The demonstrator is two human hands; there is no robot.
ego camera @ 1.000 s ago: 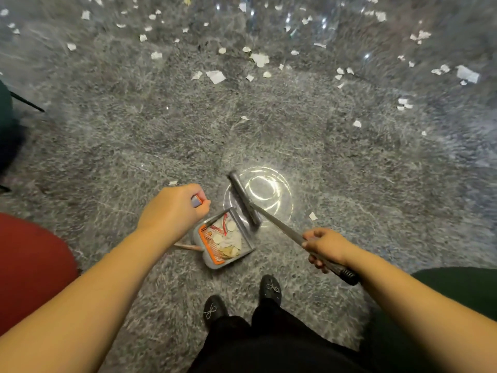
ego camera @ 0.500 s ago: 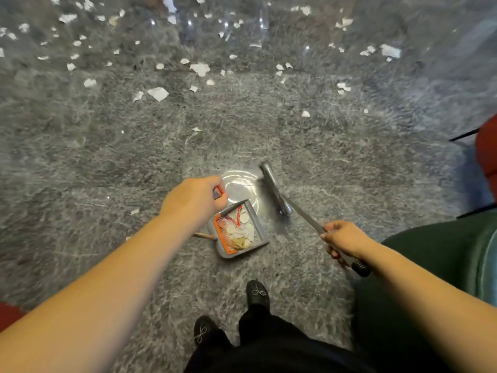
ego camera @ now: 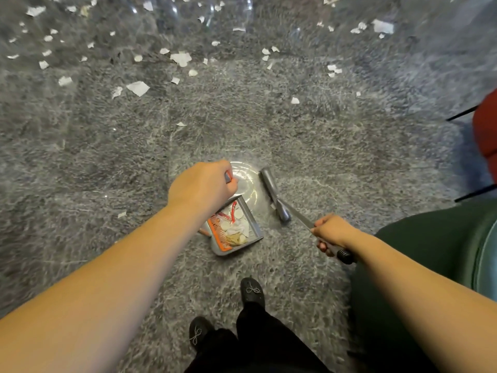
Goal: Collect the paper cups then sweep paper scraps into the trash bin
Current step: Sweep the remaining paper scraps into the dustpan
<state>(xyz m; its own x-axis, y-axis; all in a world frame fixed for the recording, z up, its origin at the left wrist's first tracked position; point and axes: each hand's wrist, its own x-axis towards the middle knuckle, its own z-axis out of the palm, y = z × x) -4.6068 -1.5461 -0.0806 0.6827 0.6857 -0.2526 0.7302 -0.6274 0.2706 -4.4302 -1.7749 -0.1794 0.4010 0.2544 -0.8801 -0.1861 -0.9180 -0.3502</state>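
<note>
My left hand (ego camera: 202, 184) grips the top of the dustpan's upright handle. Below it the grey dustpan (ego camera: 243, 244) rests on the floor, holding paper scraps and some red and orange bits. My right hand (ego camera: 332, 232) grips the broom handle near its black end. The grey broom head (ego camera: 274, 193) lies on the floor just right of the dustpan, apart from it. White paper scraps (ego camera: 181, 58) are scattered over the grey marbled floor across the far part of the view, with single pieces (ego camera: 295, 100) nearer. No paper cups or trash bin are in sight.
A dark green seat (ego camera: 435, 254) is close on my right, and a red chair (ego camera: 486, 135) with black legs stands at the right edge. My two black shoes (ego camera: 251, 290) are just behind the dustpan. A bright round light reflection lies on the floor between dustpan and broom.
The view has swung left to right: the red seat on the left is gone and a red chair appears on the right. Both hands keep their grips, with broom and dustpan still close together.
</note>
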